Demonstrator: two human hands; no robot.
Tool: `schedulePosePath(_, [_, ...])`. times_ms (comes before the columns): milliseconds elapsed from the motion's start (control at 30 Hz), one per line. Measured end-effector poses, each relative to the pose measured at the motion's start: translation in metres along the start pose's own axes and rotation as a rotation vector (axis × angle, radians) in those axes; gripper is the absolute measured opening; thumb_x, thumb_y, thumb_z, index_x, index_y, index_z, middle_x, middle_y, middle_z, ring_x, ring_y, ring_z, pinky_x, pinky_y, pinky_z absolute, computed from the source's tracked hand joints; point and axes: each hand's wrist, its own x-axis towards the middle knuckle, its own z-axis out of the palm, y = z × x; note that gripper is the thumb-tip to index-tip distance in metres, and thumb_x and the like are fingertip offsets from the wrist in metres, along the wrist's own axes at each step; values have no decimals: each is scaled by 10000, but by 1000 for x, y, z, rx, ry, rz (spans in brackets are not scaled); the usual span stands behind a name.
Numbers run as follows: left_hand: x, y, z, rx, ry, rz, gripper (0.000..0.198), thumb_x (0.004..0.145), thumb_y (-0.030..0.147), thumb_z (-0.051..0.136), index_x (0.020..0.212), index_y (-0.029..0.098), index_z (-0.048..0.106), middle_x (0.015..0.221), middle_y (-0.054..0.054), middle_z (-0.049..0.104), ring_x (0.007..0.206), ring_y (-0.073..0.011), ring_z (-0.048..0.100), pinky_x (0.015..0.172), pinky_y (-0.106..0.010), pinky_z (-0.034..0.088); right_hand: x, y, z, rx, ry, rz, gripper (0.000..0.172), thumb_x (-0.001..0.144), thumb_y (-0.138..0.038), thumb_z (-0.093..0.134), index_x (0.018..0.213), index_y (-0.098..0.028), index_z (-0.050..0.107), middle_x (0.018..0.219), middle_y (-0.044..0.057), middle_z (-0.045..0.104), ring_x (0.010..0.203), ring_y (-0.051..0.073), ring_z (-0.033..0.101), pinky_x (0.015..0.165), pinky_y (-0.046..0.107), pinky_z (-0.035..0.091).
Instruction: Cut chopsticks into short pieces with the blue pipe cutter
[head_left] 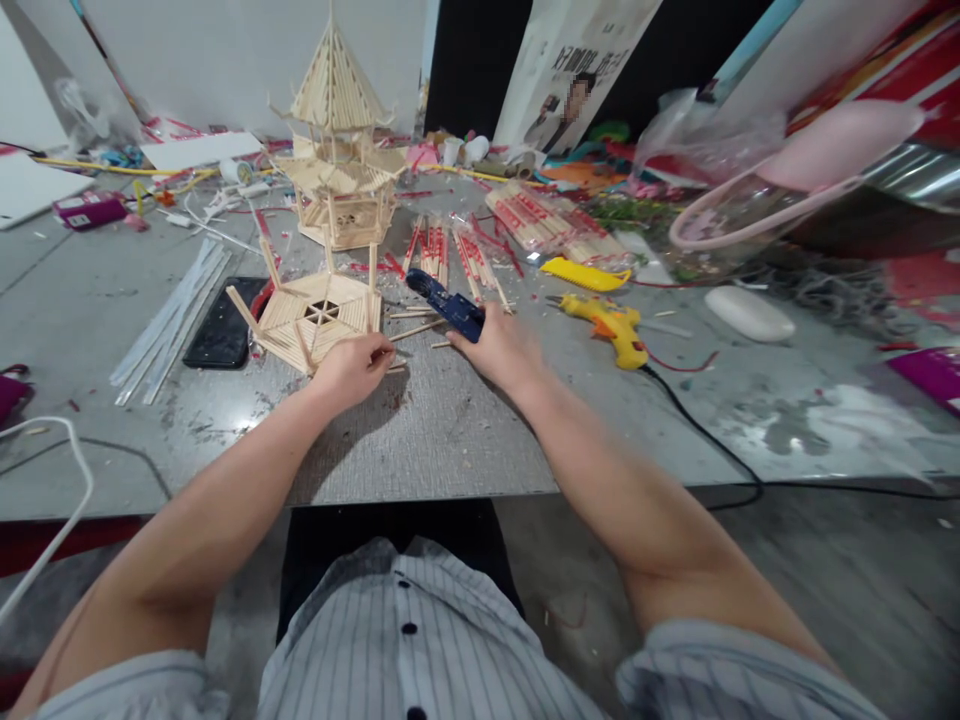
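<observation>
My right hand (504, 345) is closed around a dark blue hand tool (459, 312) with a rounded black head, which points up and left above the table. Beside the front edge of a hexagonal wooden stick platform (289, 312), my left hand (354, 368) has its fingers pinched on what looks like a thin wooden stick (397, 367), mostly hidden. Short upright posts rise from the platform's corners, and its middle has a spoked opening. Between my hands lie several loose wooden sticks (420, 328). Behind the platform stands a tiered stick pagoda (341, 205) with a pointed roof.
A yellow glue gun (611, 325) with a black cord lies right, near a yellow cutter (585, 273). Left are a black phone (219, 325) and clear glue sticks (171, 320). Red-marked stick bundles (540, 222), a white mouse (750, 313) and a pink-lidded container (795, 190) sit farther back.
</observation>
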Motion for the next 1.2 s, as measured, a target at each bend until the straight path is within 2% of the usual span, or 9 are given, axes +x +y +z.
schedulePosePath(100, [0, -1, 0, -7, -14, 16, 216, 823, 264, 468, 866, 158, 652, 756, -37, 662, 642, -129, 547, 619, -239, 387, -2, -1, -4, -27, -47, -11, 686, 771, -588, 539, 1235, -86, 471, 1024, 225, 624, 955, 351, 610, 780, 473, 457])
schedulePosePath(200, [0, -2, 1, -2, -25, 23, 213, 826, 257, 464, 862, 164, 653, 774, -43, 668, 648, -131, 552, 618, -239, 388, -2, -3, -7, -97, -70, -35, 690, 791, -623, 488, 1235, -95, 472, 1045, 227, 621, 985, 348, 592, 785, 451, 442])
schedulePosePath(400, [1, -2, -1, 17, -38, 15, 221, 831, 245, 457, 882, 167, 657, 791, -49, 680, 668, -132, 577, 634, -236, 403, -4, -4, -4, -261, -30, -95, 713, 812, -672, 379, 1136, -55, 531, 1047, 235, 612, 996, 363, 560, 823, 452, 401])
schedulePosePath(600, [1, -5, -1, 24, -52, 39, 232, 844, 271, 445, 887, 180, 655, 861, -52, 699, 729, -150, 607, 663, -249, 419, -3, -4, -4, -241, -54, -116, 789, 790, -686, 406, 1233, -36, 473, 1160, 251, 558, 1082, 375, 505, 884, 479, 368])
schedulePosePath(700, [1, -7, 0, 33, -55, 59, 234, 850, 278, 440, 896, 190, 652, 870, -49, 701, 736, -149, 612, 668, -251, 425, -2, -5, -6, -187, -103, -116, 702, 823, -628, 418, 1249, -73, 471, 1235, 218, 528, 1137, 355, 479, 893, 451, 382])
schedulePosePath(800, [0, -7, -1, 55, -71, 57, 240, 852, 275, 434, 906, 191, 652, 871, -53, 701, 729, -153, 613, 668, -259, 431, -1, -6, -7, -165, -160, -111, 580, 852, -572, 418, 1166, -98, 531, 1175, 172, 573, 1099, 336, 510, 879, 426, 406])
schedulePosePath(1200, [0, -6, -4, 49, -129, 44, 271, 870, 288, 398, 926, 183, 642, 889, -69, 693, 796, -182, 625, 718, -287, 448, 2, -9, -15, -122, -183, -83, 497, 886, -512, 386, 1164, -130, 539, 1165, 159, 591, 1089, 315, 536, 859, 407, 420])
